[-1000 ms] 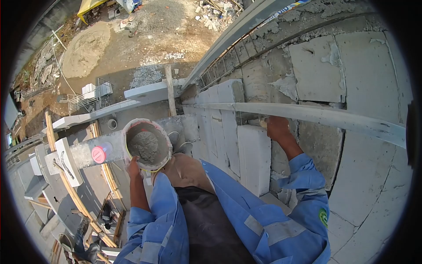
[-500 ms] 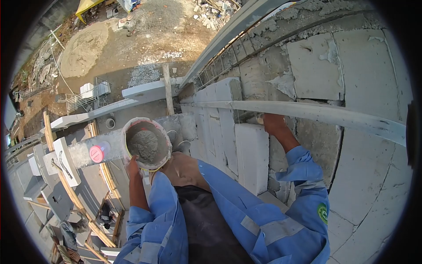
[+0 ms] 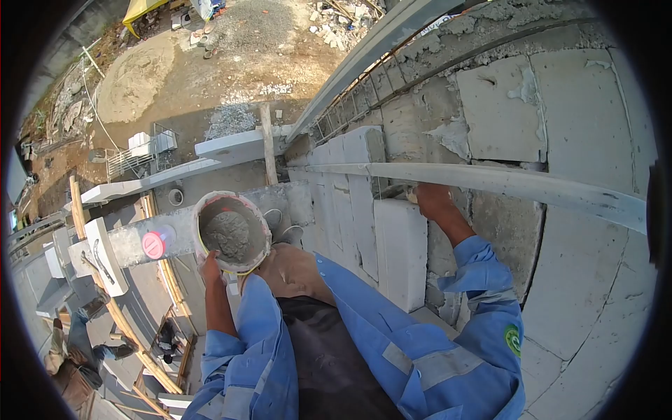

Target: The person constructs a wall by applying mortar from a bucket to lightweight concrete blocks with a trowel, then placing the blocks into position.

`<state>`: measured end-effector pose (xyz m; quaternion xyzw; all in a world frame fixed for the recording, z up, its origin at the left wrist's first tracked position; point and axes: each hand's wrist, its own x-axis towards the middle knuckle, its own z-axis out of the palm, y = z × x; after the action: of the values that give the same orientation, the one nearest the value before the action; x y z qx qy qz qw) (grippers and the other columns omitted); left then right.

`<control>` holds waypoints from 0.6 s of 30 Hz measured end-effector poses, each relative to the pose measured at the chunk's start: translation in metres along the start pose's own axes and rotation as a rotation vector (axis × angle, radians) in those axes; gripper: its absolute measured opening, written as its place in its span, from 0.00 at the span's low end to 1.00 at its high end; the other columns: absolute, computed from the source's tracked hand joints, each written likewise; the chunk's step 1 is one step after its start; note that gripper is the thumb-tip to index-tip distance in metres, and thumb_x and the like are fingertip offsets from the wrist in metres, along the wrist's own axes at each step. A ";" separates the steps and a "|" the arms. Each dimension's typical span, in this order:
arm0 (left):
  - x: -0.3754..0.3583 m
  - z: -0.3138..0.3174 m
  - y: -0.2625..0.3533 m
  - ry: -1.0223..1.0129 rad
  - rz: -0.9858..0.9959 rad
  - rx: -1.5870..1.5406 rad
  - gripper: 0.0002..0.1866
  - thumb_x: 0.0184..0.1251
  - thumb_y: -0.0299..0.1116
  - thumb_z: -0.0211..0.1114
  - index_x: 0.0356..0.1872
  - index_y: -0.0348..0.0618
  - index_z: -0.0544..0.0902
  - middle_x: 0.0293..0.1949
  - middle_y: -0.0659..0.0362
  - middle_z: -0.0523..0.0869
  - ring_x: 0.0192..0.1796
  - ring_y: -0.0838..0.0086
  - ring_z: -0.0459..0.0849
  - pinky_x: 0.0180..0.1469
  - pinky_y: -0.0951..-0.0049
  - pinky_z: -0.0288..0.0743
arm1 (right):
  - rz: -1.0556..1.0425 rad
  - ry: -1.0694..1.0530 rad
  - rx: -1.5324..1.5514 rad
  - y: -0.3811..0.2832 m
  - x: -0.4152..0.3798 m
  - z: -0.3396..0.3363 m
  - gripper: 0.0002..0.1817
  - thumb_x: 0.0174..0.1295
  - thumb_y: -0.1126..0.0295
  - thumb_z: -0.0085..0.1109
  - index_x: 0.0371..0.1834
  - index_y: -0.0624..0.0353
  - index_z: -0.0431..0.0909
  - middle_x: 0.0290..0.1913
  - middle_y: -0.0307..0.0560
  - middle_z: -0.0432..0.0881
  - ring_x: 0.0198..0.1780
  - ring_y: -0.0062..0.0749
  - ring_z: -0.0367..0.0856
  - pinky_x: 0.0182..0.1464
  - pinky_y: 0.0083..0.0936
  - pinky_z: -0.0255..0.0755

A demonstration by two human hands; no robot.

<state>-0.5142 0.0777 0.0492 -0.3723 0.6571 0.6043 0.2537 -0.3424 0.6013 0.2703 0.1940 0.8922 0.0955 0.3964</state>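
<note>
My left hand (image 3: pixel 212 267) is closed on the near rim of a round bucket (image 3: pixel 260 260), which is tilted toward me. Wet grey mortar (image 3: pixel 229 234) lies inside it. Over by the wall, my right hand (image 3: pixel 435 201) is closed just below a long pale bar (image 3: pixel 490 183), above the end of a white block (image 3: pixel 402 238). A small tan piece shows beside its fingers, but most of what it holds is hidden. The bucket rests over a narrow grey plank (image 3: pixel 133 240) near my feet.
A pink-lidded container (image 3: pixel 154 244) stands on the plank. Bamboo poles (image 3: pixel 115 308) and a white block (image 3: pixel 106 257) are at left. Another person (image 3: pixel 77 350) is low at left. A block wall (image 3: pixel 581 119) rises at right. The ground (image 3: pixel 231 70) lies far below.
My right hand has shifted slightly left and down beside the block. The bucket has barely moved, with my left hand still on it. The other person has come further into view.
</note>
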 end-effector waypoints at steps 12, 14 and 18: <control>-0.007 0.001 0.008 0.059 0.002 0.057 0.27 0.49 0.27 0.67 0.53 0.34 0.72 0.38 0.57 0.76 0.37 0.69 0.77 0.41 0.66 0.73 | 0.070 0.138 0.229 0.024 0.018 0.013 0.23 0.61 0.75 0.52 0.62 0.57 0.73 0.59 0.62 0.77 0.63 0.58 0.72 0.66 0.48 0.63; -0.003 0.002 0.005 0.041 0.027 0.044 0.28 0.49 0.27 0.67 0.55 0.35 0.71 0.39 0.57 0.76 0.39 0.68 0.77 0.43 0.66 0.73 | 0.112 0.117 0.399 0.028 0.023 0.006 0.15 0.60 0.74 0.53 0.51 0.59 0.76 0.49 0.62 0.82 0.54 0.59 0.79 0.57 0.49 0.70; -0.006 -0.004 0.006 0.027 0.012 0.048 0.30 0.50 0.28 0.66 0.58 0.36 0.70 0.43 0.55 0.76 0.43 0.66 0.77 0.48 0.64 0.72 | 0.034 0.298 0.385 0.038 0.027 0.014 0.10 0.56 0.67 0.59 0.38 0.59 0.75 0.33 0.58 0.82 0.38 0.60 0.81 0.41 0.48 0.73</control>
<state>-0.5146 0.0750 0.0582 -0.3703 0.6771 0.5849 0.2498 -0.3383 0.6479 0.2554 0.2646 0.9393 -0.0422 0.2143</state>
